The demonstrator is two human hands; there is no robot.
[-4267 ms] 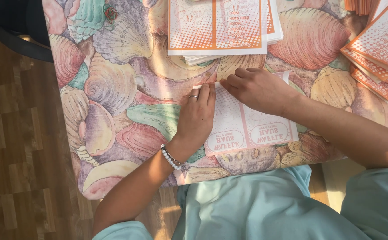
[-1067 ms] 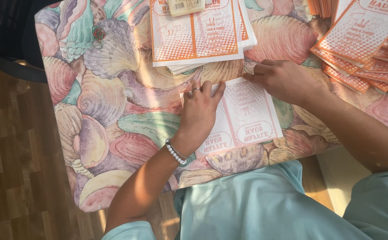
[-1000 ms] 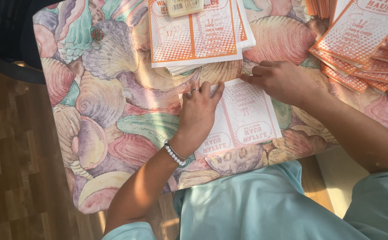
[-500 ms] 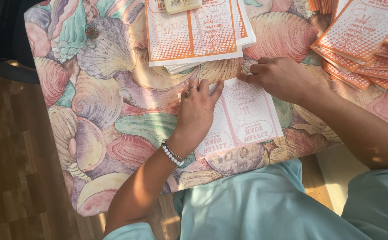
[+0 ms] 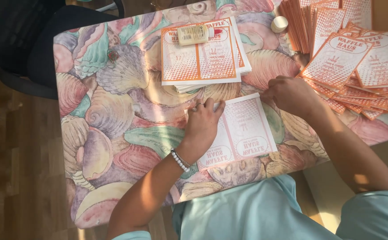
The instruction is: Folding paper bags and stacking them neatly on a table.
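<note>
Your left hand [image 5: 203, 126] presses flat on the leaflet [image 5: 243, 131], whose far corner your right hand [image 5: 291, 94] pinches.

Head view, daylight, bright overall. Warm sun patches fall across the shell-print tablecloth [image 5: 114, 115] at centre and on the right forearm; dark chair [image 5: 29, 40] at upper left stays in deep shade. Left hand [image 5: 203, 126] casts a soft shadow to its left. Slight overexposure on the white leaflet [image 5: 247, 129]. Focus adequate; mild softness, little edge distortion.
</note>
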